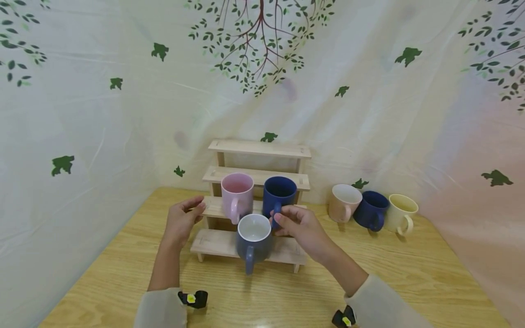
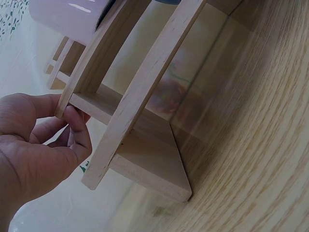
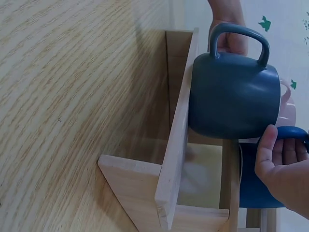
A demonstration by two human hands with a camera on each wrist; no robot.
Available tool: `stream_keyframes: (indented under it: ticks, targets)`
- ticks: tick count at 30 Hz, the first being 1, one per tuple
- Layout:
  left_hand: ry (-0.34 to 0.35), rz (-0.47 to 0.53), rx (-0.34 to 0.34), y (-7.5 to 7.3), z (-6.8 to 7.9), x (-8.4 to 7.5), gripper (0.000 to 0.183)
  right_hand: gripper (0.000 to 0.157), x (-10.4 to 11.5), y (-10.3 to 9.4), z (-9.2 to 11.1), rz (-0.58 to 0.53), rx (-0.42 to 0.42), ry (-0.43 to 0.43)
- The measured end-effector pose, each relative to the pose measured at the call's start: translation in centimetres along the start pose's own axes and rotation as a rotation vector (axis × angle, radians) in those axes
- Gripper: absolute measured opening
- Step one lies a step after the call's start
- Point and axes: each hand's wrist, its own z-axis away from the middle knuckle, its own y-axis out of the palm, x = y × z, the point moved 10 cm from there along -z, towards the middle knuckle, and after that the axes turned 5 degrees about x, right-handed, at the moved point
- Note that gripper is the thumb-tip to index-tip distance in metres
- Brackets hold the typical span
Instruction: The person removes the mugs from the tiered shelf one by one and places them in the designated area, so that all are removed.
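Observation:
A wooden tiered stand (image 1: 213, 241) rises in steps on the table. My left hand (image 1: 179, 224) pinches the left end of its second board from the bottom; the left wrist view shows thumb and fingers at that board end (image 2: 67, 99). With my right hand (image 1: 303, 230) I grip the handle of a navy mug (image 1: 269, 198), which is on the same board at the right. Beside it to the left is a pink mug (image 1: 228, 200), handle facing me. A grey-blue mug (image 1: 255, 248) with a white inside sits on the lowest board, its handle pointing toward me.
To the right of the stand, a peach mug (image 1: 338, 207), another navy mug (image 1: 365, 213) and a yellow mug (image 1: 393, 218) stand in a row on the wooden table (image 1: 369, 273). Behind hangs a pale cloth (image 1: 229, 114) printed with leaves. The two upper boards (image 1: 258, 148) carry no mugs.

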Motion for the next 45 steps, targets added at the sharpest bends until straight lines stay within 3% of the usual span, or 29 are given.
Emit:
stream_keyframes:
  ticks: [12, 17, 34, 45]
  targets:
    - [0.002, 0.0, -0.005, 0.0, -0.2, 0.0, 0.041, 0.021, -0.2, -0.2, 0.1, -0.15, 0.021, 0.012]
    - [0.002, -0.001, -0.009, 0.0, -0.2, 0.0, 0.04, 0.023, -0.3, -1.2, 0.7, -0.155, 0.005, 0.043]
    - [-0.008, -0.008, 0.008, 0.0, 0.0, -0.1, 0.044, 0.031, 0.0, -6.6, 2.4, -0.12, -0.218, 0.063]
    - [-0.01, -0.001, -0.001, -0.1, 0.1, 0.0, 0.042, 0.025, 0.8, -6.9, 2.9, -0.016, -0.126, -0.007]
